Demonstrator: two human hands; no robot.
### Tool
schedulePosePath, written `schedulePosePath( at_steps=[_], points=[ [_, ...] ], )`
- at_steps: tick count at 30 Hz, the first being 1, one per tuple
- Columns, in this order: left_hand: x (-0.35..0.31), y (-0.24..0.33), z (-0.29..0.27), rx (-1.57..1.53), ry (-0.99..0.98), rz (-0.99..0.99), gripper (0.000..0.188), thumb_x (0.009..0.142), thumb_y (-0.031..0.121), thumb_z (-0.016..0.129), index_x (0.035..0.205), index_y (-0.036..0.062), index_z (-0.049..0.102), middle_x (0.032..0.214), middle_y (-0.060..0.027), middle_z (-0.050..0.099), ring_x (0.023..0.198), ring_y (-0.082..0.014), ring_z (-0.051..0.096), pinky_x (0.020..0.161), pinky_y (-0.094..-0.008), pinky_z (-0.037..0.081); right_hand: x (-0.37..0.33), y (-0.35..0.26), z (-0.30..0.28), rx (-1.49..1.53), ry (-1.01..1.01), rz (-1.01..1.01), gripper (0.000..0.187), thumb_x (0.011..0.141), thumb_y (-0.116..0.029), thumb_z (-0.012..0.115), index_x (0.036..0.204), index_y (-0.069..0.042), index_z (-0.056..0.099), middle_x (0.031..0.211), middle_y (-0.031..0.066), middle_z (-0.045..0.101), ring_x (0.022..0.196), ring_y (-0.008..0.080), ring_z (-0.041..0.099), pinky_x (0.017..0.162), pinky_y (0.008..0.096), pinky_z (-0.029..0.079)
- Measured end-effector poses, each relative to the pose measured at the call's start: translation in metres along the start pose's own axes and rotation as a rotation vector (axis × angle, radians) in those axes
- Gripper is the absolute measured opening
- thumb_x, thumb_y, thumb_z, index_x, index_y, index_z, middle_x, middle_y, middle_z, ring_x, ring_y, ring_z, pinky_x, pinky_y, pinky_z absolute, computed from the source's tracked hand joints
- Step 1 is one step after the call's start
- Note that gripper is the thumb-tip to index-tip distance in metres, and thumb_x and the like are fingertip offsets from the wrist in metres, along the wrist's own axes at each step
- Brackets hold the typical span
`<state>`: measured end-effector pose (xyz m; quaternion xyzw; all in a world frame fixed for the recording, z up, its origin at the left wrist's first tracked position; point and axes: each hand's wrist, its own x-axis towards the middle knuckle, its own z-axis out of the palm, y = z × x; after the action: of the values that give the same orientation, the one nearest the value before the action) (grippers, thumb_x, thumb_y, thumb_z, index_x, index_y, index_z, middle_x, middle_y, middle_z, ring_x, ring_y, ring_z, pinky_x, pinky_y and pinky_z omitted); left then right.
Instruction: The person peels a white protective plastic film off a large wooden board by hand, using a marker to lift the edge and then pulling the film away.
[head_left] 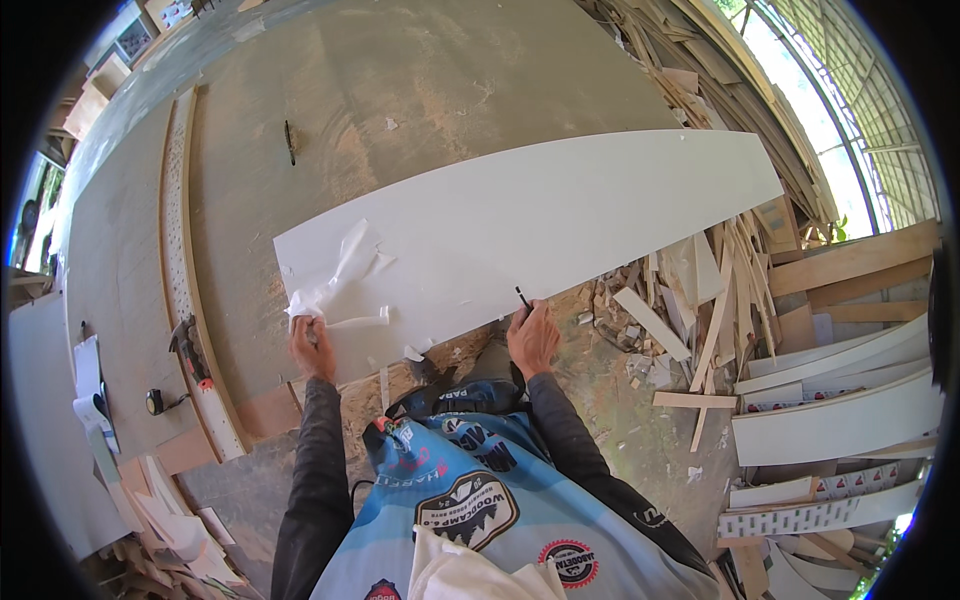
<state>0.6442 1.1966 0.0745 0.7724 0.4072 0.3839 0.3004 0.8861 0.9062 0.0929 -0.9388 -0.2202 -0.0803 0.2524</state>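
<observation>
A long white board [560,210] with a gently curved far edge lies across the workbench in front of me. At its near left corner my left hand [313,347] is closed on a crumpled white plastic strip [345,265], whose loose tails trail over the board. A curled end [384,316] of white strip rests beside it. My right hand [535,338] is at the board's near edge, its fingers pinching a slim black pencil [521,296] that points up and away from me. The fingertips of my left hand are partly hidden by the strip.
Left of the board a hammer [190,358] rests on a long wooden strip [176,230], with a tape measure [155,402] nearby. A thin dark object [290,143] lies farther off on the workbench [400,70]. Wood offcuts [690,300] and curved white panels [840,420] are heaped at right.
</observation>
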Motion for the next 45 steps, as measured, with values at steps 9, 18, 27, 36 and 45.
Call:
schedulePosePath(
  at_steps=[9,18,27,36,45],
  points=[
    [-0.002,0.0,-0.001,-0.077,0.058,-0.024,0.012,0.087,0.01,0.06,0.085,-0.0018,0.058,0.084,-0.0143,0.059,0.076,-0.0299,0.059,0.071,-0.0351,0.047,0.0,-0.006,-0.015,0.14,0.056,0.08,0.022,0.098,-0.025,0.059,0.097,-0.003,0.059,0.081,0.0115,0.062,0.069,0.0332,0.061,0.063,0.0468,0.046],
    [-0.003,0.0,-0.001,-0.036,0.022,0.007,0.012,0.086,0.01,0.061,0.086,-0.002,0.057,0.085,-0.014,0.059,0.076,-0.0296,0.059,0.072,-0.0352,0.047,0.002,-0.004,-0.005,-0.024,-0.015,-0.004,0.019,0.098,-0.02,0.057,0.101,-0.001,0.056,0.089,0.016,0.061,0.077,0.0364,0.062,0.064,0.0474,0.046],
    [-0.004,-0.001,0.0,-0.112,0.101,0.049,0.011,0.086,0.007,0.062,0.086,-0.0032,0.058,0.091,-0.0144,0.062,0.083,-0.0303,0.06,0.078,-0.0355,0.049,-0.013,-0.007,-0.001,0.175,-0.028,0.086,0.024,0.103,-0.024,0.049,0.097,-0.001,0.051,0.084,0.0195,0.058,0.076,0.0386,0.057,0.065,0.0488,0.042],
    [-0.004,0.07,0.011,-0.078,-0.232,0.245,0.009,0.084,0.006,0.066,0.087,-0.0016,0.062,0.097,-0.0169,0.065,0.091,-0.0377,0.062,0.087,-0.0458,0.049,-0.001,-0.065,-0.06,0.696,-0.448,-0.207,0.026,0.102,-0.023,0.054,0.099,0.003,0.054,0.076,0.0189,0.058,0.068,0.0371,0.056,0.063,0.0423,0.043],
    [-0.021,0.118,0.027,-0.365,-0.801,0.436,0.029,0.076,-0.002,0.064,0.105,0.0004,0.062,0.1,-0.018,0.063,0.089,-0.0404,0.062,0.078,-0.0444,0.051,-0.006,-0.118,-0.06,1.076,-0.922,-0.267,0.015,0.099,-0.013,0.055,0.097,0.002,0.053,0.081,0.0103,0.058,0.075,0.0206,0.057,0.071,0.033,0.047]
  ],
)
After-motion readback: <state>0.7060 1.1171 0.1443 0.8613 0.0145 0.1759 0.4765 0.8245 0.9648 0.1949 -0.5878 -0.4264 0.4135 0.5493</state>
